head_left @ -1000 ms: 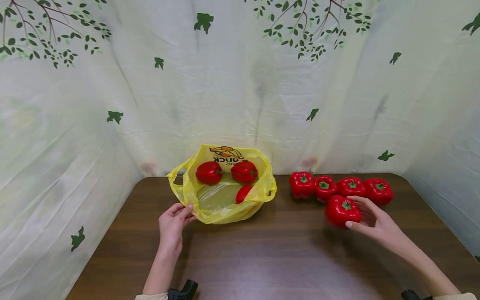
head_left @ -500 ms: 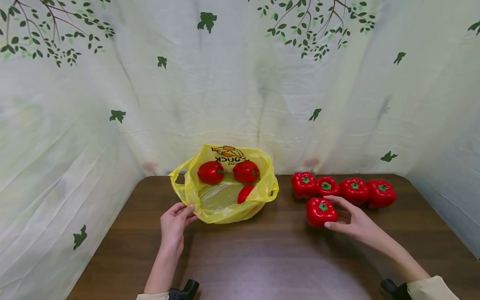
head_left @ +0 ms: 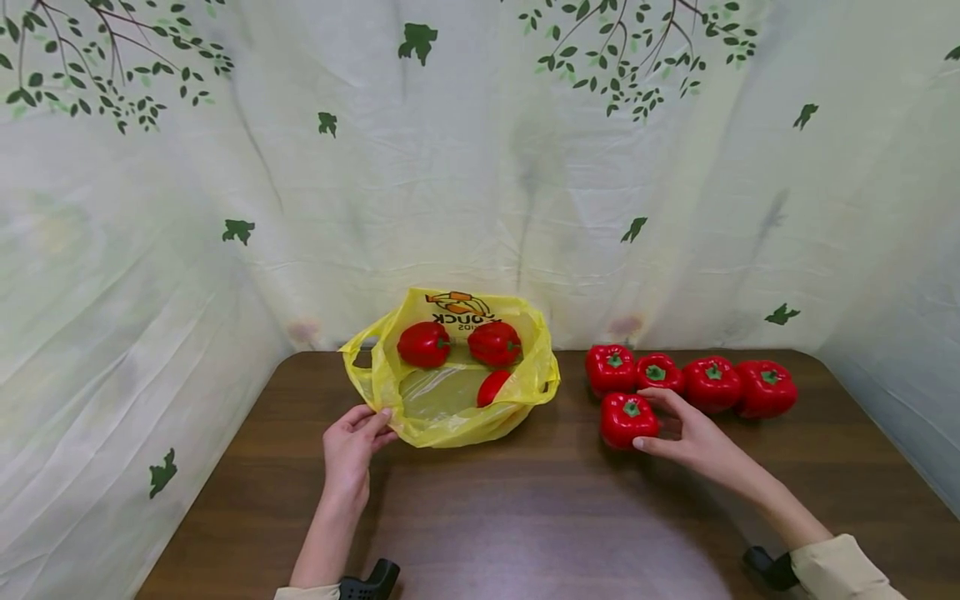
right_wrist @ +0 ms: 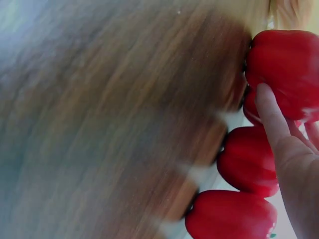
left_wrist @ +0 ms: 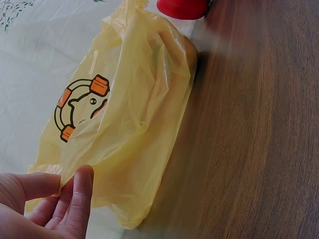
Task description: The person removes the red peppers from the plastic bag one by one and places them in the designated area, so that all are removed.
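Note:
My left hand [head_left: 351,450] pinches the near left rim of a yellow plastic bag [head_left: 457,429]; the left wrist view shows thumb and fingers on the thin film [left_wrist: 134,114]. The bag's mouth gapes, and inside lie a red bell pepper [head_left: 423,344] at left, another [head_left: 495,343] at right and a partly hidden one [head_left: 491,388] near the front. My right hand [head_left: 693,437] grips a red bell pepper [head_left: 628,421] from its right side, thumb in front. In the right wrist view this pepper [right_wrist: 284,69] is large beside the thumb.
Behind the right hand, several red bell peppers [head_left: 712,383] stand in a row along the back of the brown wooden table [head_left: 480,517]. A pale leaf-printed cloth [head_left: 450,192] hangs right behind the table and at both sides.
My right hand has carried its pepper leftward, from before the right part of the row to before its left end. My left hand keeps holding the bag rim.

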Demonstrator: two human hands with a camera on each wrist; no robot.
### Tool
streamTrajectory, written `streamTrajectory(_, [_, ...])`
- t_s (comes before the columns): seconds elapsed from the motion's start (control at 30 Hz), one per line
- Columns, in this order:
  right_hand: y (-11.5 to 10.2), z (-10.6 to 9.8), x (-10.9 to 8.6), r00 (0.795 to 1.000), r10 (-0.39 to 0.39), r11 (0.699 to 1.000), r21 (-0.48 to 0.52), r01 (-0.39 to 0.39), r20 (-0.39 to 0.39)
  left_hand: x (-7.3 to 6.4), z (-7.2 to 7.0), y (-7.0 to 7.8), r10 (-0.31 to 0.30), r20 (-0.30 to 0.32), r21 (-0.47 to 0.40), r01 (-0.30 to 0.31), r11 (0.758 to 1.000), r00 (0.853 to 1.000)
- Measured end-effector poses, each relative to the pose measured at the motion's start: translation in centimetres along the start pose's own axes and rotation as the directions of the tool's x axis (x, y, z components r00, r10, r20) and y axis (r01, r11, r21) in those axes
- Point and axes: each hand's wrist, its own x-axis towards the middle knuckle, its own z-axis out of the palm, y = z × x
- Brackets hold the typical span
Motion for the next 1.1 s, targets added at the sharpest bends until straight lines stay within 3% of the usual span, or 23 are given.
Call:
streamTrajectory(0.33, [-0.2, 0.5, 0.4, 0.998, 0.030, 0.998, -0.051, -0.032, -0.046, -0.1, 0.0, 0.1, -0.009, 0.004, -0.002, 0.009, 1.000, 1.000])
streamTrajectory(0.77, [-0.5, 0.9, 0.3, 0.994, -0.009, 0.990, -0.138, -0.007, -0.109, -0.1, 0.0, 0.2, -0.021, 0.009, -0.001, 0.021, 1.000, 1.000])
streamTrajectory(1.03, [-0.7, -0.1, -0.8, 0.994, -0.038, 0.999, -0.040, 0.034, -0.106, -0.1, -0.1, 0.1, -0.023, 0.008, -0.003, 0.023, 1.000, 1.000])
streamTrajectory(1.1, [-1.2, -0.6, -1.2, 0.992, -0.047, 0.998, -0.057, 0.041, -0.118, -0.1, 0.0, 0.1, -0.020, 0.009, -0.006, 0.020, 1.000, 1.000])
